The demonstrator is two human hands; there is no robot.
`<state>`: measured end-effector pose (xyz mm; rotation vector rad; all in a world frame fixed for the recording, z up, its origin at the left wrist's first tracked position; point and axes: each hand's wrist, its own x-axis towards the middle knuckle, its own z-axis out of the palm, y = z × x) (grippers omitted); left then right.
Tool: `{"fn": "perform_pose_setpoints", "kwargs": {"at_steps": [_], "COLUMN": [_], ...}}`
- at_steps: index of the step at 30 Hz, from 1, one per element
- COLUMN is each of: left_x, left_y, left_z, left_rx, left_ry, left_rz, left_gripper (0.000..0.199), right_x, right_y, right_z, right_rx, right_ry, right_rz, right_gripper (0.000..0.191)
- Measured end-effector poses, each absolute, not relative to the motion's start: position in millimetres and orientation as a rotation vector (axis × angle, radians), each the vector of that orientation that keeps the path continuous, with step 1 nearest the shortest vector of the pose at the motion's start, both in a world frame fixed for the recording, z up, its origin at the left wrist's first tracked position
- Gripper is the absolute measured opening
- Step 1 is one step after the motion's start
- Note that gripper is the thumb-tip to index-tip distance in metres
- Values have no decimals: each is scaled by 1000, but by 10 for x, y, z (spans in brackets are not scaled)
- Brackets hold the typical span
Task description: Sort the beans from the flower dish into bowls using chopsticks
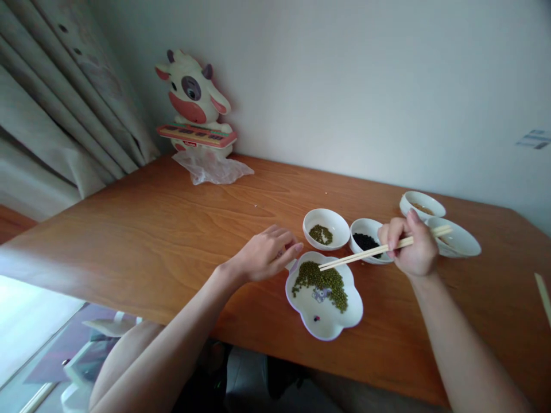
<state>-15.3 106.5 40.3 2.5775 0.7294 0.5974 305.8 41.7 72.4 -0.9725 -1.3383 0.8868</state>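
My right hand [411,246] grips a pair of light wooden chopsticks [357,256], pointing left. Their tips are over the green mung beans [316,275] in a white flower-shaped dish [331,330] with a purple rim. A small dark-and-red speck [317,318] lies in its lower part. At the dish's upper left, the fingers of my left hand [269,252] are curled around its short handle, mostly hidden. Just behind stands a white bowl [340,229] with some mung beans. Right of it, a white bowl [355,248] of black beans is partly behind the chopsticks.
Two more white bowls [467,244] [407,205] with light-coloured contents stand behind my right hand. A cow-shaped toy keyboard [196,109] and a clear plastic bag [215,169] are at the back left. Another light stick [543,298] shows at the right edge. The wooden table [172,241] meets the wall.
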Motion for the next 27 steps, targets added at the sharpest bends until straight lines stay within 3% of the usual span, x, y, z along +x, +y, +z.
{"fn": "perform_pose_setpoints", "kwargs": {"at_steps": [11, 20, 27], "left_x": [-188, -278, -304], "left_y": [1039, 1093, 1190], "left_z": [328, 450, 429], "left_rx": [2698, 2299, 2210], "left_ry": [740, 789, 755], "left_rz": [267, -50, 29], "left_gripper": [36, 35, 56], "right_x": [3047, 3048, 3055], "right_y": [205, 171, -58], "right_z": [455, 453, 362], "right_rx": [-1040, -1093, -1049], "right_ry": [-1281, -1374, -1407], "right_rz": [855, 951, 875], "right_gripper": [72, 78, 76]}}
